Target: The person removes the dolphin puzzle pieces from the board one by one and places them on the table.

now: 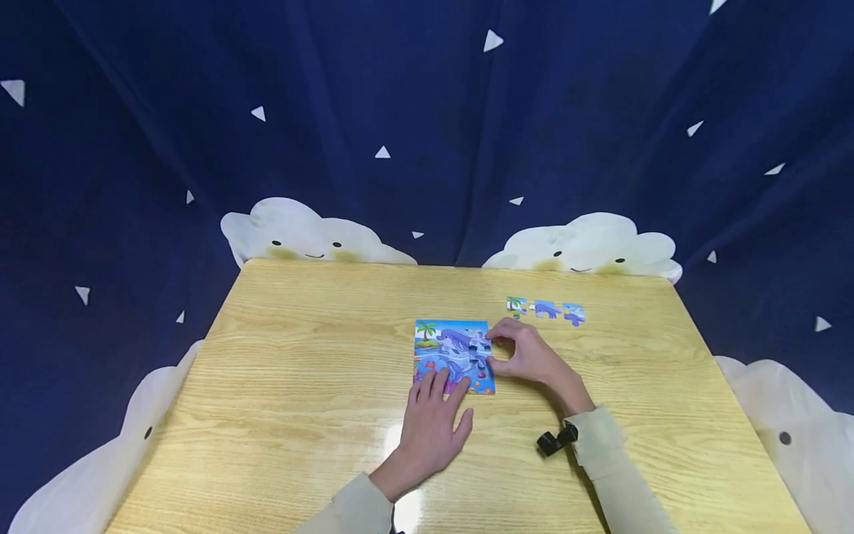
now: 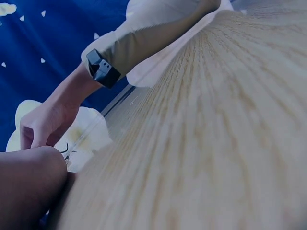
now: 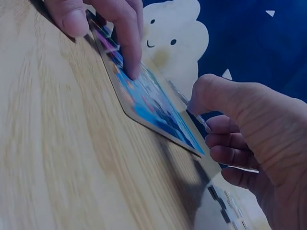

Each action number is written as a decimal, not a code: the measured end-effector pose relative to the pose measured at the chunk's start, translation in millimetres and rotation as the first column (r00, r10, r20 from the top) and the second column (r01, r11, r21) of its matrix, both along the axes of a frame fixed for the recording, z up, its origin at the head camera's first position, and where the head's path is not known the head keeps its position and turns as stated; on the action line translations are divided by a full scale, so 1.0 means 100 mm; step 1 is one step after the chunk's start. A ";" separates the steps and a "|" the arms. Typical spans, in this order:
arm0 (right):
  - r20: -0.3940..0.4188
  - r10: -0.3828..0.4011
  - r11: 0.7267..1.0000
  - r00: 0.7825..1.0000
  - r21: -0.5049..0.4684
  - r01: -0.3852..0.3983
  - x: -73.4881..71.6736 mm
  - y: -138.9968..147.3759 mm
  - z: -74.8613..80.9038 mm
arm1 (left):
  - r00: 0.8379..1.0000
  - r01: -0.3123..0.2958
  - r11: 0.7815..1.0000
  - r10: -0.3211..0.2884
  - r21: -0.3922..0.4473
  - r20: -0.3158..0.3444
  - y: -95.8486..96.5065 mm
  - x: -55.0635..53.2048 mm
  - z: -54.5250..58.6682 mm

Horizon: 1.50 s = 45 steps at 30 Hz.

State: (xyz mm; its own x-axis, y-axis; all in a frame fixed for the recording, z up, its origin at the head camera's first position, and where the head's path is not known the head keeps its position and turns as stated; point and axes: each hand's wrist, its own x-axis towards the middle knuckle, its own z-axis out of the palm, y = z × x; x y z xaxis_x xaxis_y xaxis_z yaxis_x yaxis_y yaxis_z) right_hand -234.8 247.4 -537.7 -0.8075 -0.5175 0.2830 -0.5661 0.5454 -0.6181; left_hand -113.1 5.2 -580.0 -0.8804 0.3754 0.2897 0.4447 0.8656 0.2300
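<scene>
A square dolphin jigsaw puzzle (image 1: 427,354) lies on the table in the head view, with a dark gap showing near its right side. My left hand (image 1: 435,430) rests at its lower edge, fingers spread and touching the picture. At the right edge, my right hand (image 1: 530,357) pinches a puzzle piece (image 1: 479,341) between thumb and fingers, over the board. The right wrist view shows this piece edge-on as a thin strip (image 3: 200,120), tilted above the puzzle. My left fingers (image 3: 127,43) press on the board there.
Three loose puzzle pieces (image 1: 546,310) lie in a row behind the right hand. The wooden table (image 1: 300,371) ends at a dark blue curtain (image 1: 400,89) with white clouds. A black wrist device (image 1: 557,440) sits at the right cuff.
</scene>
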 end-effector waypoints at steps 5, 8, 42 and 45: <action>0.009 -0.015 1.000 1.000 -0.025 0.015 0.00 0.13 -0.02 | 1.000 -0.002 1.000 0.002 0.004 0.005 0.00 0.00 -0.02; 0.012 -0.033 0.999 0.999 -0.026 0.033 0.01 0.20 -0.02 | 1.000 -0.005 1.000 0.005 0.007 0.011 -0.01 0.01 -0.03; 0.064 -0.241 0.970 0.968 0.060 0.238 -0.07 1.11 0.02 | 1.000 -0.010 1.000 0.010 0.008 0.012 0.00 0.02 -0.02; 0.058 -0.253 0.966 0.966 0.070 0.249 -0.08 1.15 0.01 | 1.000 -0.008 1.000 0.008 0.003 0.014 0.00 0.01 -0.02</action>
State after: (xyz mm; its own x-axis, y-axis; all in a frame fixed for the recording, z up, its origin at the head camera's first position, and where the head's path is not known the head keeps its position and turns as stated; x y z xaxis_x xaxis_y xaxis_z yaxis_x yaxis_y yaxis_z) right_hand -242.9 362.3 -536.5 -0.9296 -0.3106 0.1984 -0.3652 0.7033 -0.6100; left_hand -111.7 5.3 -581.6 -0.8872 0.3677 0.2787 0.4349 0.8683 0.2387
